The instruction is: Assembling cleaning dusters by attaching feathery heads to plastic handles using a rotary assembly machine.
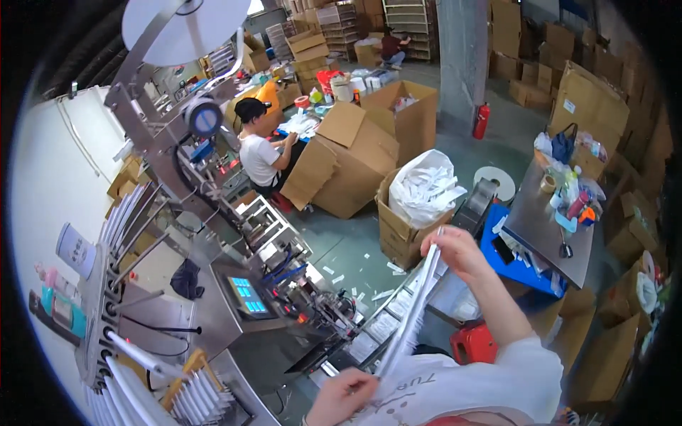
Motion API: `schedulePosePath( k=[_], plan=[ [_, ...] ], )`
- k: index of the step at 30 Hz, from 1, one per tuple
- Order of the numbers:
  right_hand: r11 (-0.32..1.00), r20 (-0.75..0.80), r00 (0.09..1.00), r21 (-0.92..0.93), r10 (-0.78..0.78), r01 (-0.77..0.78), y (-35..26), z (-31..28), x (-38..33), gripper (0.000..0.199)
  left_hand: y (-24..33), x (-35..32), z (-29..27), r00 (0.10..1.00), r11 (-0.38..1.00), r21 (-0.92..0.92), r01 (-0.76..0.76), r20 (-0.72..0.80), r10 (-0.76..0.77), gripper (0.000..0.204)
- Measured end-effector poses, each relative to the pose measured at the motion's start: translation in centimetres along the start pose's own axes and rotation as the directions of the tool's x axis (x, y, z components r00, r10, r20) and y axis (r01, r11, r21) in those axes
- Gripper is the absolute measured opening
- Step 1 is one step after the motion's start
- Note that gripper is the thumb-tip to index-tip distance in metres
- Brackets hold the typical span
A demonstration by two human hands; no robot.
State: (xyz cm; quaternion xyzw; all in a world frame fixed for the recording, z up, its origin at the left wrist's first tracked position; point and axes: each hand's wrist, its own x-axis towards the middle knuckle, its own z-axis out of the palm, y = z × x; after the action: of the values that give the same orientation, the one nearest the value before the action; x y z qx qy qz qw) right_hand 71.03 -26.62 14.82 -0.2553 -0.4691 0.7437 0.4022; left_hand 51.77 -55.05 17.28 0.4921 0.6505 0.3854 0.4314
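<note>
A long, thin white strip [414, 312] with a feathery edge slants across the front of my body. My right hand [460, 254] is raised and pinches its upper end between thumb and fingers. Lower down, my left hand [344, 395] is closed with its fingertips at the strip's lower end; what lies inside those fingers is partly hidden. Beyond the strip runs a conveyor [383, 326] carrying flat white packets. It leads from a metal machine [312, 295] with a lit touch screen [247, 295] at my left.
An open carton [401, 238] with a white bag [426, 188] of strips stands ahead. At the right are a blue tray [497, 245], a metal table [561, 227] and a red container [474, 342]. A co-worker [259, 153] sits beyond the machine, beside large cartons [348, 167].
</note>
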Motion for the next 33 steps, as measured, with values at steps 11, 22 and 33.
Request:
schedulePosePath(
  k=[11, 22, 33],
  plan=[
    [0.876, 0.230, 0.868, -0.107, -0.439, 0.471, -5.5, 1.2, 9.2, 0.005, 2.8, 8.7, -6.0, 0.545, 0.960, 0.238, -0.150, -0.790, 0.281, 0.017],
    [0.874, 0.719, 0.570, 0.106, -0.397, 0.474, -7.1, 10.0, 12.7, 0.018, 4.8, 7.5, -13.0, -0.085, 0.724, 0.688, 0.048, -0.720, 0.689, 0.019],
    [0.460, 0.754, 0.081, 0.308, -0.651, 0.833, -7.1, 17.2, 12.6, 0.017, 4.8, 4.9, -16.5, -0.100, 0.576, 0.722, 0.385, -0.587, 0.803, 0.045]
  ],
)
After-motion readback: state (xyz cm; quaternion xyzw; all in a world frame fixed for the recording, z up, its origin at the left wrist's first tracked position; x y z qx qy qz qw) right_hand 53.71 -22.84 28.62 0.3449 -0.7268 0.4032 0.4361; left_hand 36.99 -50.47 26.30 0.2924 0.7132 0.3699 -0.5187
